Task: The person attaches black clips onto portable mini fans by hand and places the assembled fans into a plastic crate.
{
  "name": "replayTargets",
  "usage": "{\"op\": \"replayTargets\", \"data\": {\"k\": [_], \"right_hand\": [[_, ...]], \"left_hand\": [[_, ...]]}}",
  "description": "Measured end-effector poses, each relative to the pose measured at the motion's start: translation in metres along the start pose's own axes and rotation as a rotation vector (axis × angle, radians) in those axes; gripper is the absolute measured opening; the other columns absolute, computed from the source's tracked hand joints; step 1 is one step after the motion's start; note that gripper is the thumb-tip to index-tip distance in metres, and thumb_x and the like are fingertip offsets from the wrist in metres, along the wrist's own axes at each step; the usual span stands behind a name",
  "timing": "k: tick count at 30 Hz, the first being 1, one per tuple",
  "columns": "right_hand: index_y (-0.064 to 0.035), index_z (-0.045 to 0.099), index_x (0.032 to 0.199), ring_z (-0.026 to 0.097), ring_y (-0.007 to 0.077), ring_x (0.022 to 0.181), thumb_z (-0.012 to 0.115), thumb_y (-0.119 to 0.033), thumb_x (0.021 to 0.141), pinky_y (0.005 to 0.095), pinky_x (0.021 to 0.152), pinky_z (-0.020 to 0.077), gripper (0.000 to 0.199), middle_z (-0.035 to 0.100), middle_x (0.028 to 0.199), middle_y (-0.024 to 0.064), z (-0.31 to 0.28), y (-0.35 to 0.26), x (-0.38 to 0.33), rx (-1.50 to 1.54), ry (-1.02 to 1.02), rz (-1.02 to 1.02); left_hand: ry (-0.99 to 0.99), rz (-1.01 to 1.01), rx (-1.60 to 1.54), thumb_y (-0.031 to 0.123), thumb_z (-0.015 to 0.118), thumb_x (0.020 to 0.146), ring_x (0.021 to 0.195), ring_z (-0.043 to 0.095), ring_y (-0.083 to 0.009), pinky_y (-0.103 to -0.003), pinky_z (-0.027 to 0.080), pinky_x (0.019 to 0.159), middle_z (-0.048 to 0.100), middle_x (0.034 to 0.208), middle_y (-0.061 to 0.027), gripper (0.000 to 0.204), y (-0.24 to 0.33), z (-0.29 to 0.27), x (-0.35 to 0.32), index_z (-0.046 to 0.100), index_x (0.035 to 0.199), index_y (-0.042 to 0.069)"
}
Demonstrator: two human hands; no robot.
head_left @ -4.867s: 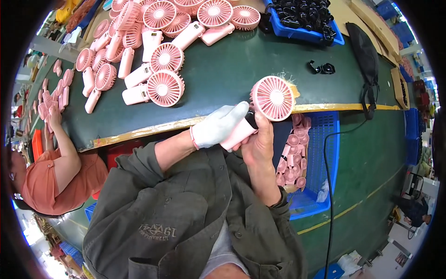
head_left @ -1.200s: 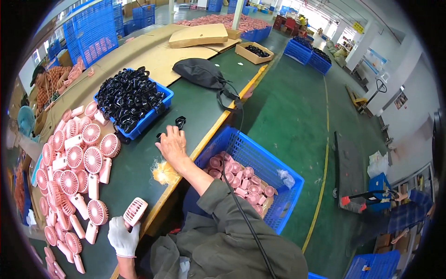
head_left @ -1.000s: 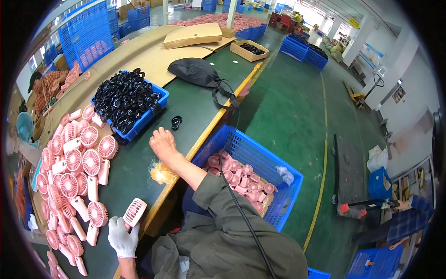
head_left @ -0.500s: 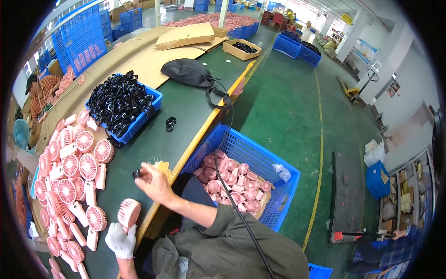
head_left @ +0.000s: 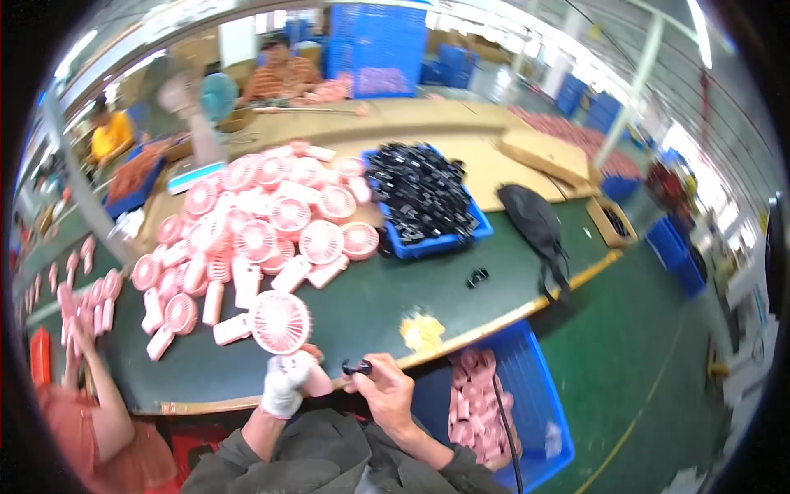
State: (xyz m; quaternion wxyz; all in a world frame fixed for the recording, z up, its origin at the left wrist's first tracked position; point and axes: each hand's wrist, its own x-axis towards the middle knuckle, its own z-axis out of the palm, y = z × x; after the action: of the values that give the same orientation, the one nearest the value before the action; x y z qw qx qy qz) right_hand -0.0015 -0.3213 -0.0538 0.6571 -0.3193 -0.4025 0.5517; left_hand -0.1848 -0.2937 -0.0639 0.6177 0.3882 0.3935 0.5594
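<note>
My left hand, in a white glove, grips a pink handheld fan near the table's front edge. Just to its right, my bare right hand pinches a small black plastic part close to that fan, with a gap between them. Directly beyond my left hand lies another pink fan, its round grille facing up. Behind it is a large heap of pink fans. A blue bin at the heap's right is piled with black parts. One loose black part lies on the green tabletop.
A yellow patch marks the table near its edge. A black bag and an open carton lie at the right. Below the edge stands a blue crate holding pink fans. At the left, a co-worker's hands hold pink fans.
My view has swung left toward the fan heap and co-workers. My right hand has brought the black part over beside the fan in my left hand.
</note>
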Motion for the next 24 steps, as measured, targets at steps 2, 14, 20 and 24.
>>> {"op": "replayTargets", "data": {"k": [2, 14, 20, 24], "right_hand": [[0.0122, 0.059, 0.106, 0.066, 0.0214, 0.092, 0.060, 0.009, 0.087, 0.0313, 0.076, 0.0608, 0.020, 0.052, 0.107, 0.0107, 0.003, -0.008, -0.009, 0.035, -0.061, 0.077], [0.0119, 0.063, 0.096, 0.054, 0.0149, 0.097, 0.062, 0.012, 0.080, 0.0258, 0.084, 0.0434, 0.017, 0.057, 0.102, 0.0072, 0.021, -0.002, 0.000, -0.050, -0.053, 0.182], [0.0116, 0.061, 0.090, 0.062, 0.0168, 0.072, 0.051, -0.008, 0.099, 0.0266, 0.061, 0.0540, 0.024, 0.056, 0.099, 0.0116, 0.013, 0.014, 0.021, 0.098, -0.062, 0.185], [0.0053, 0.060, 0.094, 0.062, 0.0157, 0.068, 0.049, -0.016, 0.101, 0.0276, 0.061, 0.0524, 0.025, 0.062, 0.089, 0.0108, 0.000, 0.006, 0.007, -0.055, -0.055, 0.263]], "left_hand": [[0.003, 0.099, 0.047, 0.020, 0.069, 0.078, 0.089, 0.063, -0.0185, -0.032, 0.051, 0.079, 0.066, 0.098, -0.0112, 0.035, 0.008, 0.012, -0.016, 0.062, 0.103, -0.003], [-0.072, 0.453, 0.878, 0.039, 0.078, 0.066, 0.080, 0.067, -0.0301, -0.036, 0.053, 0.070, 0.068, 0.087, -0.0126, 0.044, 0.043, 0.042, -0.014, 0.070, 0.099, 0.012], [-0.045, 0.312, 0.950, 0.020, 0.074, 0.073, 0.062, 0.062, -0.0138, -0.030, 0.050, 0.060, 0.066, 0.071, -0.0126, 0.027, 0.033, 0.026, 0.015, 0.068, 0.090, 0.000], [0.087, 0.307, 0.878, 0.031, 0.069, 0.078, 0.051, 0.060, -0.0290, -0.037, 0.045, 0.049, 0.057, 0.061, -0.0202, 0.031, 0.027, 0.022, 0.004, 0.065, 0.072, 0.001]]}}
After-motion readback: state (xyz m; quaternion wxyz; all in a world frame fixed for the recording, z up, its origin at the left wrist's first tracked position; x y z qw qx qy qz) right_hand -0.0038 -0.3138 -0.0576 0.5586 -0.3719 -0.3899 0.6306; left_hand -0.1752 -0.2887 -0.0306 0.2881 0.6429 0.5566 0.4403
